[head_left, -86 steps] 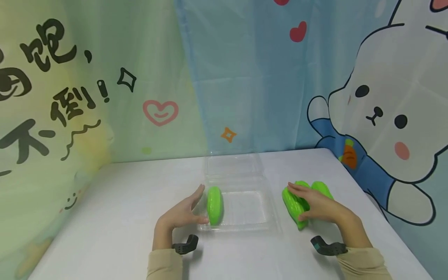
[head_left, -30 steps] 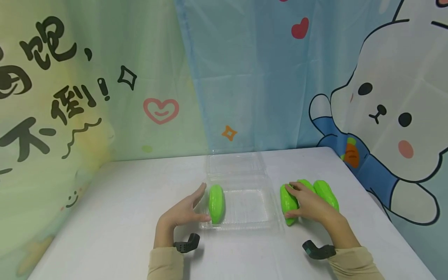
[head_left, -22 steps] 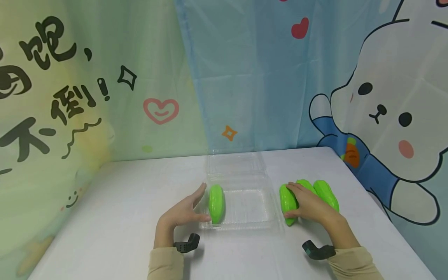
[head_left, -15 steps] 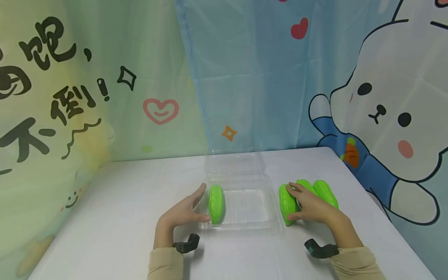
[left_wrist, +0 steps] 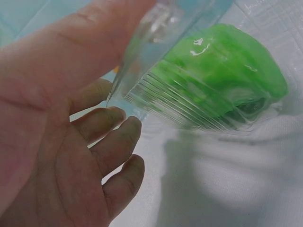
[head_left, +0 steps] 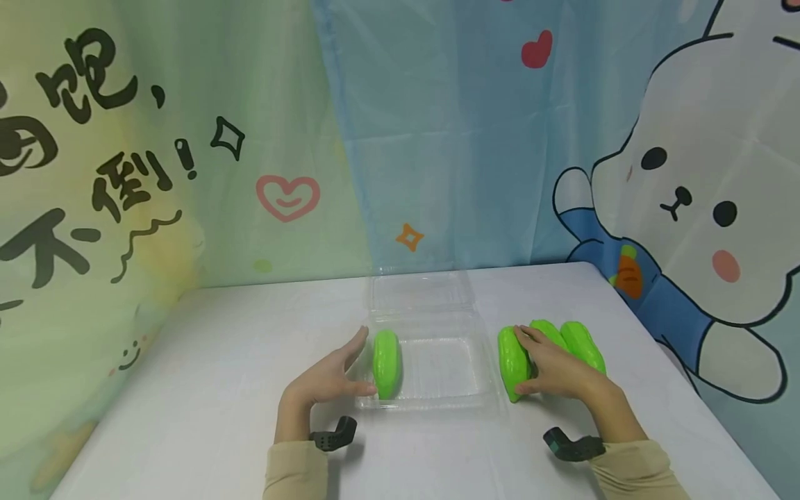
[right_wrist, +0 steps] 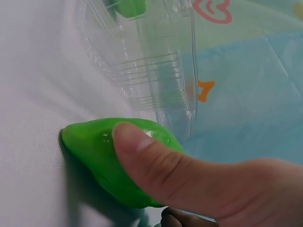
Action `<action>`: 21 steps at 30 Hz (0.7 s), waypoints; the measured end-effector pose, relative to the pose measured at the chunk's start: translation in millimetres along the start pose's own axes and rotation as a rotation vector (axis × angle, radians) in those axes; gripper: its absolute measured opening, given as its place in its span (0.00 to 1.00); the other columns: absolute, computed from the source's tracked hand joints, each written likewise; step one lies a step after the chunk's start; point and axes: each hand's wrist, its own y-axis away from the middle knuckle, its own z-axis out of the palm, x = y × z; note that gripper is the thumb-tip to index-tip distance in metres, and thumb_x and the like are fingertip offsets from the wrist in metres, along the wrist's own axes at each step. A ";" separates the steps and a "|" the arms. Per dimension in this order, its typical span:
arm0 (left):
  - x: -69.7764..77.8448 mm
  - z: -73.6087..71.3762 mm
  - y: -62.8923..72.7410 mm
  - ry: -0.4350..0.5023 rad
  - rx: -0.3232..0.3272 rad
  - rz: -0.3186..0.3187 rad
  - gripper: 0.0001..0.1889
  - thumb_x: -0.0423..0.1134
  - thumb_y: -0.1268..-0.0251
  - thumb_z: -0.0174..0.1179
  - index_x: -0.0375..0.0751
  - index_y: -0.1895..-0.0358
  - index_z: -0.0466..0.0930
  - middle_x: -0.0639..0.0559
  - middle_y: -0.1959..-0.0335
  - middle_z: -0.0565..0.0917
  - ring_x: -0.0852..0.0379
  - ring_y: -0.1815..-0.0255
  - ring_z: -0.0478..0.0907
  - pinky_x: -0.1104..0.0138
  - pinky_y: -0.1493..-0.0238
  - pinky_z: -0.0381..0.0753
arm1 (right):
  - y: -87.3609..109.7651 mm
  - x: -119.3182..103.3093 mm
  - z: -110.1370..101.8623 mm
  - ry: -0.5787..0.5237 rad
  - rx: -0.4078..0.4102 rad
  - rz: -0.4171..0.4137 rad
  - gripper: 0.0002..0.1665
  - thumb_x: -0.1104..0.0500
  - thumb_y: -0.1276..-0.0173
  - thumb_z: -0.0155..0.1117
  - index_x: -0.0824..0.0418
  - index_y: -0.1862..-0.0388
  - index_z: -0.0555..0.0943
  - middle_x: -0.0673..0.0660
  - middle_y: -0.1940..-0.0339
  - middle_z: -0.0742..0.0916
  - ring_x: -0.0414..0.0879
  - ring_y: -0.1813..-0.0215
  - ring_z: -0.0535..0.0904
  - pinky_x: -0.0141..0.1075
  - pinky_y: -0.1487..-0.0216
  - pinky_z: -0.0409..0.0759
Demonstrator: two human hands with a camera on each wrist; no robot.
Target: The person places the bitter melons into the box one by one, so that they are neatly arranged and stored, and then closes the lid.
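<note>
My right hand holds a glossy green toy vegetable with a pointed near end, to the right of the clear plastic box. In the right wrist view, the thumb lies across the green vegetable; its far fingers are mostly hidden. My left hand rests at the left side of the open clear box, fingers loosely extended and thumb by its near-left corner. Inside the box, along its left wall, lies another green vegetable, seen through the plastic in the left wrist view.
Two more green vegetables, a far one and a partly hidden one, lie beyond the right hand. The box's clear lid is folded back toward the printed curtain. A white cloth covers the table.
Since the oldest frame, my right hand has shifted slightly left with its vegetable, which now lies straighter and farther from the others. The left hand stays beside the box.
</note>
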 end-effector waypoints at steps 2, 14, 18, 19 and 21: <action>-0.6 -2.0 -1.8 -0.008 -0.003 0.004 0.59 0.48 0.51 0.72 0.41 0.24 0.37 0.49 0.22 0.41 0.51 0.22 0.43 0.56 0.24 0.52 | -0.9 -0.1 -1.1 -0.011 -0.008 0.003 0.68 0.44 0.54 0.77 0.75 0.27 0.49 0.75 0.26 0.54 0.72 0.28 0.54 0.63 0.33 0.62; -0.7 -7.9 -10.1 -0.028 0.002 -0.017 0.59 0.50 0.52 0.72 0.46 0.23 0.37 0.55 0.22 0.41 0.55 0.22 0.42 0.58 0.23 0.48 | -5.5 5.8 -4.0 -0.050 -0.021 0.018 0.70 0.43 0.54 0.76 0.73 0.26 0.46 0.75 0.26 0.53 0.72 0.27 0.50 0.65 0.31 0.55; -2.0 -5.2 0.6 -0.014 0.010 -0.047 0.59 0.49 0.52 0.72 0.45 0.23 0.37 0.53 0.22 0.41 0.54 0.22 0.42 0.58 0.23 0.48 | -7.7 5.4 3.0 -0.064 -0.044 0.011 0.69 0.45 0.54 0.76 0.72 0.25 0.46 0.75 0.26 0.52 0.73 0.27 0.49 0.65 0.31 0.55; -1.6 -5.3 0.7 -0.013 0.010 -0.045 0.59 0.49 0.52 0.72 0.45 0.23 0.37 0.53 0.22 0.41 0.54 0.22 0.42 0.58 0.23 0.48 | -7.5 5.4 2.9 -0.064 -0.046 0.011 0.69 0.45 0.53 0.76 0.71 0.25 0.46 0.74 0.26 0.52 0.73 0.27 0.50 0.65 0.31 0.56; -0.8 -5.3 0.9 -0.018 0.011 -0.042 0.59 0.49 0.52 0.72 0.44 0.23 0.37 0.52 0.22 0.41 0.54 0.22 0.42 0.58 0.23 0.48 | -7.3 5.5 2.7 -0.062 -0.046 0.011 0.69 0.45 0.53 0.76 0.71 0.25 0.46 0.74 0.26 0.52 0.72 0.27 0.50 0.65 0.31 0.56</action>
